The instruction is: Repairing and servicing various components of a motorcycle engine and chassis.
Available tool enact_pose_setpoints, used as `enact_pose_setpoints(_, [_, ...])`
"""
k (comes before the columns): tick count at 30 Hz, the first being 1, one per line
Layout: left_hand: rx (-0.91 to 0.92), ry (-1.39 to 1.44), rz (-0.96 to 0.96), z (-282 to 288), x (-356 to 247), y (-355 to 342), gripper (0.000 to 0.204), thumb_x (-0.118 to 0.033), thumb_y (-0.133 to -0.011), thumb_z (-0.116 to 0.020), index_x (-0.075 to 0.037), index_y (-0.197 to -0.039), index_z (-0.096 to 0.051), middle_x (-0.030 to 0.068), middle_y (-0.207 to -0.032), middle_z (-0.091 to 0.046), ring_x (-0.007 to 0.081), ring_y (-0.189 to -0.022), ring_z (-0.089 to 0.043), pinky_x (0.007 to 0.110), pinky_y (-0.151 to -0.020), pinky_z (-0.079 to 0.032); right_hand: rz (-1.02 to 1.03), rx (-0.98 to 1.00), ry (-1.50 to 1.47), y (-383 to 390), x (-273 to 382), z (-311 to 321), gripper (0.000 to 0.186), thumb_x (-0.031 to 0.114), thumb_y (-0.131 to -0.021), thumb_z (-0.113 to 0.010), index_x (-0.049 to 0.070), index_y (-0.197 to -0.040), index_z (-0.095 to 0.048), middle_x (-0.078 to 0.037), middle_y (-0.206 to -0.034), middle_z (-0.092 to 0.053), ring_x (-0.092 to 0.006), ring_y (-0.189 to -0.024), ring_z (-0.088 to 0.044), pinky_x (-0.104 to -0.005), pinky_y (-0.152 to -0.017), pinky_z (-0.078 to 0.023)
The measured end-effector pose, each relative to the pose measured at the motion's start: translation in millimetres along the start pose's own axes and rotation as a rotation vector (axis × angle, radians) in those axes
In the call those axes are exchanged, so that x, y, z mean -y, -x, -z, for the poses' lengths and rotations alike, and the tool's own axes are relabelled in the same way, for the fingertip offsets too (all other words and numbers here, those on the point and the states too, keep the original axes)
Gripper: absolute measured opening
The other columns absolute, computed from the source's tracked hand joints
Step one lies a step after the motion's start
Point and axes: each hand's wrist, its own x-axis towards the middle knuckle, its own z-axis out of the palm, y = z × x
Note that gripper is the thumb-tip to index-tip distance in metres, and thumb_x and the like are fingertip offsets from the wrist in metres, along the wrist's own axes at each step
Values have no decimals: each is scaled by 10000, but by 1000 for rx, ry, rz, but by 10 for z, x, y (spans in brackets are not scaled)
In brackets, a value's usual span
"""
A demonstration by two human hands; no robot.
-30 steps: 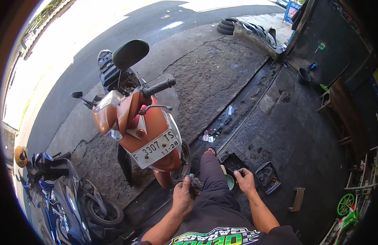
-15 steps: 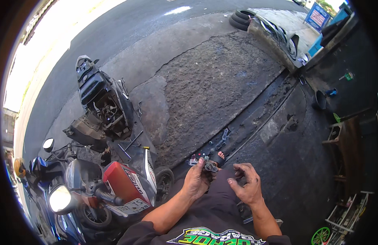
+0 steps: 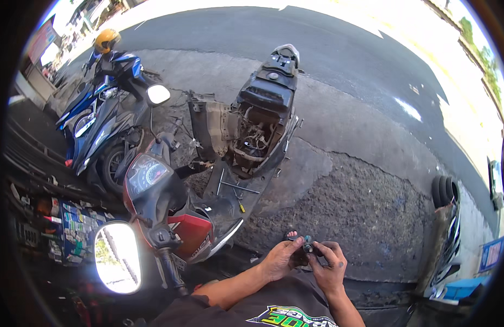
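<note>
In front of my body, both hands work on a small, dark, grimy metal part [image 3: 308, 245] with rounded ends. My left hand [image 3: 280, 259] closes on it from the left, thumb on top. From the right, my right hand [image 3: 329, 266] pinches it between thumb and bent fingers. Its underside is hidden by my fingers, and its exact kind I cannot make out. To the left stands a red and black scooter [image 3: 193, 235] with its mechanical parts [image 3: 254, 139] exposed. A T-shaped wrench [image 3: 238, 187] lies on its footboard, near a yellow-ended tool [image 3: 242, 207].
A handlebar mirror [image 3: 118, 256] stands close on my left. Beyond it are a blue motorbike [image 3: 99, 114] and a yellow helmet [image 3: 106, 41]. Stacked tyres [image 3: 444, 191] stand at the right, beside a low wall [image 3: 434, 256]. The road [image 3: 339, 54] runs across the far side.
My view has swung left, bringing more of the scooter and the blue motorbike in. My right hand, formerly apart with curled fingers, now meets my left hand at the metal part.
</note>
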Motion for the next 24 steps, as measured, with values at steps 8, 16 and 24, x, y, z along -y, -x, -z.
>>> enact_pose_setpoints(8, [-169, 164, -390, 131, -894, -208, 363, -398, -1027, -576, -70, -1123, -699, 68, -1067, -723, 241, -1023, -686, 485, -946, -514, 145, 497, -56, -1713, 207, -502, 327, 68, -790, -809, 53, -1106, -726, -142, -1037, -687, -312, -920, -708, -367, -820, -565])
enact_pose_setpoints(16, [-631, 17, -792, 617, -1832, -1153, 381, -232, -994, -664, 17, -1274, -602, 92, -1097, -685, 140, -916, -660, 285, -835, -553, -78, 886, -202, -3232, -425, -1628, 305, 119, -873, -770, -33, -1120, -675, -134, -1009, -710, -246, -905, -717, -331, -802, -568])
enact_pose_setpoints(24, [-705, 236, -795, 2103, -2902, -2548, 420, -79, -952, -682, 23, -1338, -549, 95, -1139, -677, 144, -982, -655, 274, -858, -545, -818, 1059, -524, -4613, -1743, -3379, 399, 110, -893, -780, -77, -1215, -637, -114, -1004, -739, -131, -909, -692, -258, -812, -560])
